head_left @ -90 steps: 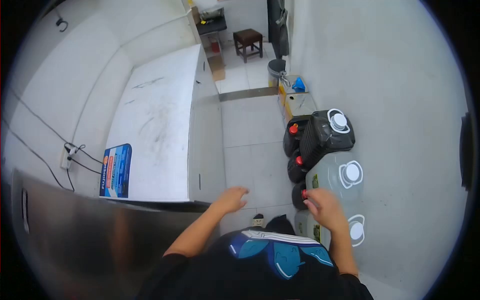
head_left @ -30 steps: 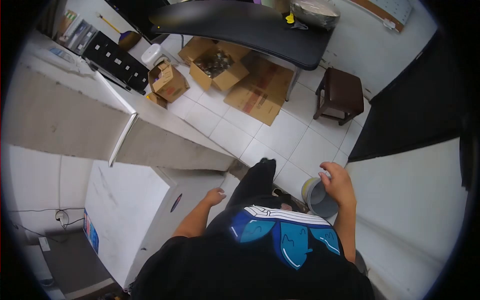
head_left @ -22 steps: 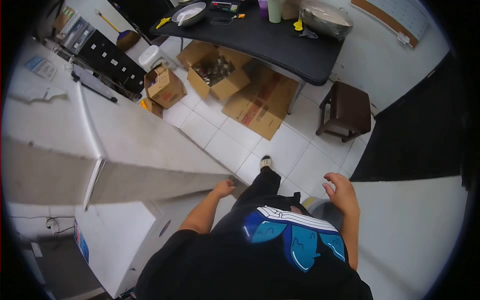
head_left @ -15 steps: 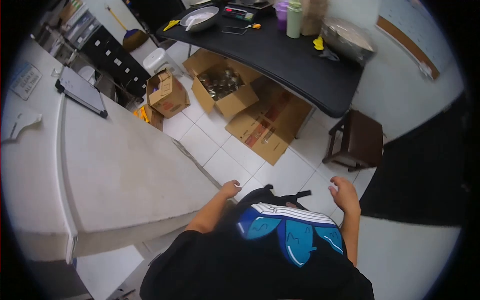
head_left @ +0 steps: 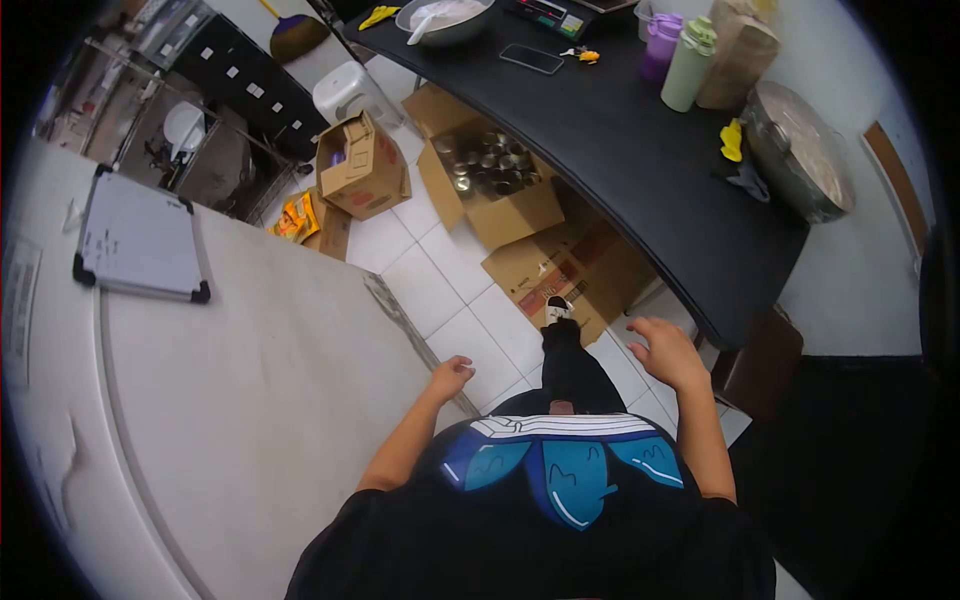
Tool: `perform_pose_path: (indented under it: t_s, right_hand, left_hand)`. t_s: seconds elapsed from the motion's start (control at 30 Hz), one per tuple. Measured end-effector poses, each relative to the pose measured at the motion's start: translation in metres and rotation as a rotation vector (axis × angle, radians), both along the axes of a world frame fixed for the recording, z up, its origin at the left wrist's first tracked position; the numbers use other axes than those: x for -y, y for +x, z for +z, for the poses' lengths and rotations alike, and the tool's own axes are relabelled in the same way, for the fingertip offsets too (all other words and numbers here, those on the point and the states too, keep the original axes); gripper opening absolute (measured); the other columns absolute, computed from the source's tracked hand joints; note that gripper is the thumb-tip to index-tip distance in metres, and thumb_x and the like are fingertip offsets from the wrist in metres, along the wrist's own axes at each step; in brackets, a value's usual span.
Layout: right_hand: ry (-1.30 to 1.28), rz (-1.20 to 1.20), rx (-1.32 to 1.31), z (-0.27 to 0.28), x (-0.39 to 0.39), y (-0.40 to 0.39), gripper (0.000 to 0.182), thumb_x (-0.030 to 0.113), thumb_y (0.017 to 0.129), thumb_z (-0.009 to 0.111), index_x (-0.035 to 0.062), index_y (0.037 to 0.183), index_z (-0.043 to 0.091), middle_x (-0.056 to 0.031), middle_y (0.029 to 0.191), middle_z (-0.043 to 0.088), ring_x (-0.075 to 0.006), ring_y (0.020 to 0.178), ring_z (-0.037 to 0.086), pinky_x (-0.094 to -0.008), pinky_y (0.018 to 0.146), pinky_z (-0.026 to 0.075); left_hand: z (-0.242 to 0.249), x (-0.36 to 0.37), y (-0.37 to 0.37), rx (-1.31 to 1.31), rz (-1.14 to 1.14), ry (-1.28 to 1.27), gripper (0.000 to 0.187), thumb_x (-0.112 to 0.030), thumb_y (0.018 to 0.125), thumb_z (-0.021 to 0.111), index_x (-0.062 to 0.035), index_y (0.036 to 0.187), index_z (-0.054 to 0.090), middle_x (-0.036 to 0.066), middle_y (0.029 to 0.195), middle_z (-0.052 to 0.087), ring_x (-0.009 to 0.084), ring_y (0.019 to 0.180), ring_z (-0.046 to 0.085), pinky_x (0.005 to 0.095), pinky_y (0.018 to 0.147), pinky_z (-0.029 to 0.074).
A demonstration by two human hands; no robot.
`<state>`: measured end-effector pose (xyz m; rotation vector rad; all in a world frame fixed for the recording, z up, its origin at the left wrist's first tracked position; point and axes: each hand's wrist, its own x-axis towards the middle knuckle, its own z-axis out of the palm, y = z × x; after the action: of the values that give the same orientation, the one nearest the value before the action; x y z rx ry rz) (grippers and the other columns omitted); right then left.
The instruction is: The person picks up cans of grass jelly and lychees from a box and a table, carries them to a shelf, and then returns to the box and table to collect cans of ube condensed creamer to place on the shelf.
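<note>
My left hand hangs in front of my body beside the large white surface, fingers loosely curled and apart, holding nothing. To the right, my right hand is held near the edge of the black table, its fingers apart and empty. Beyond and between the hands, an open cardboard box full of metal-lidded jars stands on the floor, partly under the table. Flattened cardboard lies beside it, with my shoe over it.
On the table are a bowl, a phone, a green bottle, a purple bottle and a large covered basin. A brown stool stands at the right, a smaller box at the left.
The view has shifted closer to the table and boxes. One leg and shoe now show stretched forward over the cardboard. Both hands stay empty.
</note>
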<state>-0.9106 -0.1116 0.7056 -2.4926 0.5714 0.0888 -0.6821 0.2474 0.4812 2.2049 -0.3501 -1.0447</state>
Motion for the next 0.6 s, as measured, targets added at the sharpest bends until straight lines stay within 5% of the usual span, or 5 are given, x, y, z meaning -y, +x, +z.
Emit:
perform_pose_path:
  t_s: [0.3, 0.6]
  right_hand:
    - [-0.032, 0.224, -0.095, -0.015, 0.094, 0.190, 0.024, 0.018, 0.080, 0.064, 0.0091, 0.102, 0.059, -0.0112, 0.095, 0.062, -0.0300, 0.096, 0.058, -0.0432, 0.083, 0.043]
    - [0.061, 0.469, -0.067, -0.069, 0.072, 0.358, 0.023, 0.020, 0.081, 0.062, 0.0095, 0.101, 0.060, -0.0128, 0.096, 0.063, -0.0316, 0.099, 0.058, -0.0442, 0.087, 0.043]
  left_hand:
    - [0.000, 0.047, 0.117, -0.035, 0.000, 0.082, 0.032, -0.025, 0.081, 0.066, -0.0067, 0.107, 0.060, 0.010, 0.084, 0.065, 0.0194, 0.077, 0.061, 0.0319, 0.070, 0.049]
    - [-0.018, 0.083, 0.281, 0.033, 0.069, -0.024, 0.034, -0.024, 0.080, 0.067, -0.0058, 0.108, 0.059, 0.011, 0.089, 0.066, 0.0179, 0.077, 0.064, 0.0305, 0.072, 0.050]
